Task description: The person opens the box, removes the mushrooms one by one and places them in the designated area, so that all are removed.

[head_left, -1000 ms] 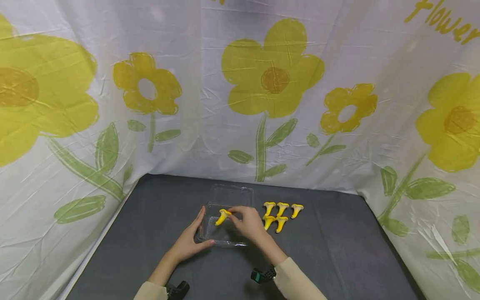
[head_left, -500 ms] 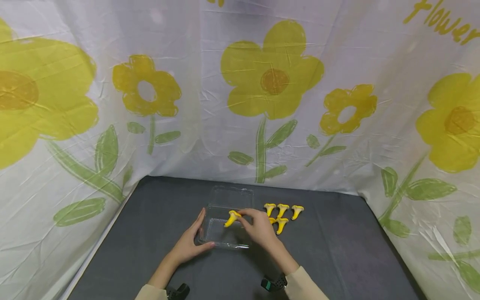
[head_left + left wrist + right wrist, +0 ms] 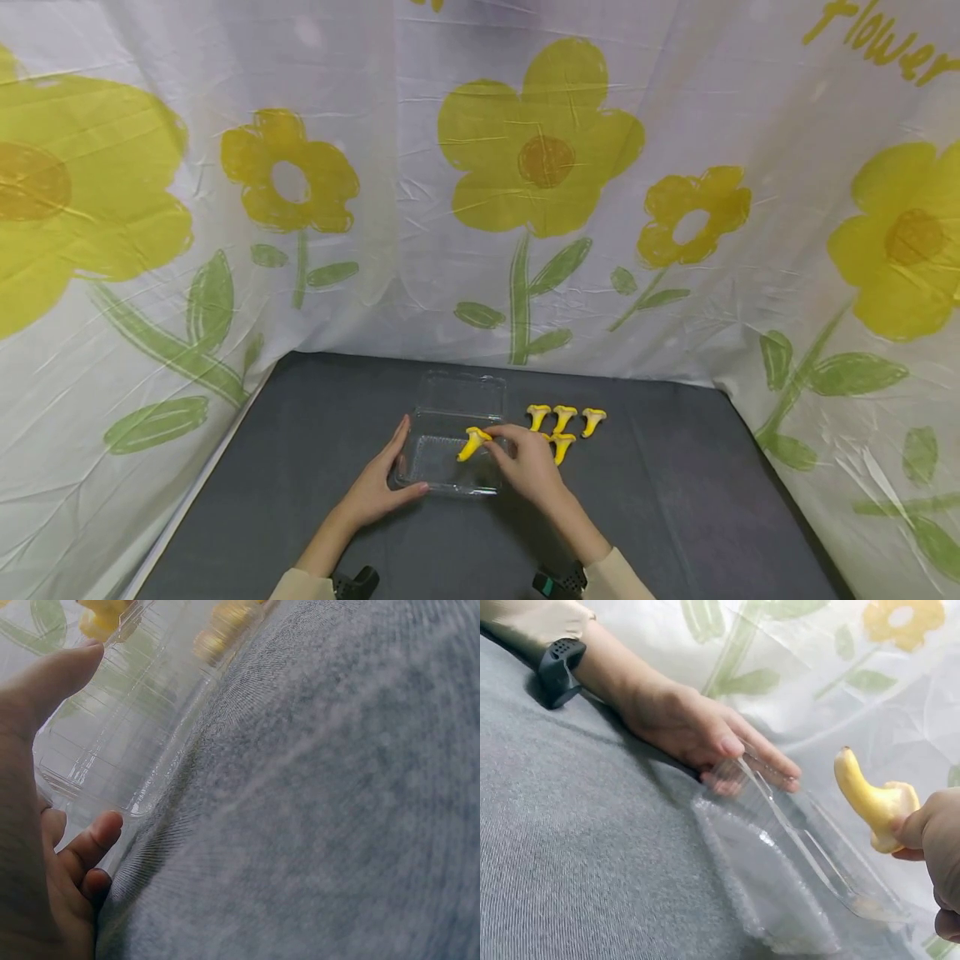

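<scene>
A clear plastic clamshell box [image 3: 450, 488] lies on the dark cloth with its lid [image 3: 461, 392] folded back. My left hand [image 3: 377, 482] holds the box's left side, thumb at the near corner; the left wrist view shows its thumb and fingers around the box wall [image 3: 105, 761]. Between thumb and fingertips my right hand [image 3: 534, 467] pinches a yellow chanterelle mushroom [image 3: 472, 444] by its pale cap. That mushroom [image 3: 871, 801] hangs above the right part of the box, stem pointing down and left, apart from the box in the right wrist view.
Several more yellow mushrooms [image 3: 564, 419] lie in two rows right of the box; my right hand partly hides one. The dark cloth [image 3: 675, 500] spreads over the table. A white curtain with yellow flowers [image 3: 420, 275] rises behind its far edge.
With the mushroom still pinched, my right hand has shifted right and slightly nearer, from over the box's left-middle to its right part. My left hand and the box stay put.
</scene>
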A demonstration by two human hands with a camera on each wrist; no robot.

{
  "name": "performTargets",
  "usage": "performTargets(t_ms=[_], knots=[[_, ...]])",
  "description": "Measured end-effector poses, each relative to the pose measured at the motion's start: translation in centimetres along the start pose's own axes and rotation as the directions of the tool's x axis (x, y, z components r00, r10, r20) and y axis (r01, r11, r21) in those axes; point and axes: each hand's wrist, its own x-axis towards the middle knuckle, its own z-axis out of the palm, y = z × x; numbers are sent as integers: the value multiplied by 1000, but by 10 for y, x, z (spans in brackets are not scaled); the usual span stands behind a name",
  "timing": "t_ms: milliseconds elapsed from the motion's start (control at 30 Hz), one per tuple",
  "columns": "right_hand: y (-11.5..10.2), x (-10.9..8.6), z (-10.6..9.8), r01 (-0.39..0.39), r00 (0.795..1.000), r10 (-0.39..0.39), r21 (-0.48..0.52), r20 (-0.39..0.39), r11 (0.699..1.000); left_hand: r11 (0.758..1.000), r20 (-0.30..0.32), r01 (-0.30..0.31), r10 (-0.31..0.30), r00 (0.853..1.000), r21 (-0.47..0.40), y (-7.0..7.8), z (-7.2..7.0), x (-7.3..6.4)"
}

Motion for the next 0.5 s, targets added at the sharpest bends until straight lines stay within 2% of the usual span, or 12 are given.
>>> performTargets(t_ms=[233,500], knots=[[7,-8,-13,-48,999,48,-9,-22,999,1000,3,-8,8,1000,-10,0,0,0],[24,-22,-23,-54,992,55,9,-115,998,1000,18,1,-1,1000,-27,0,0,0]])
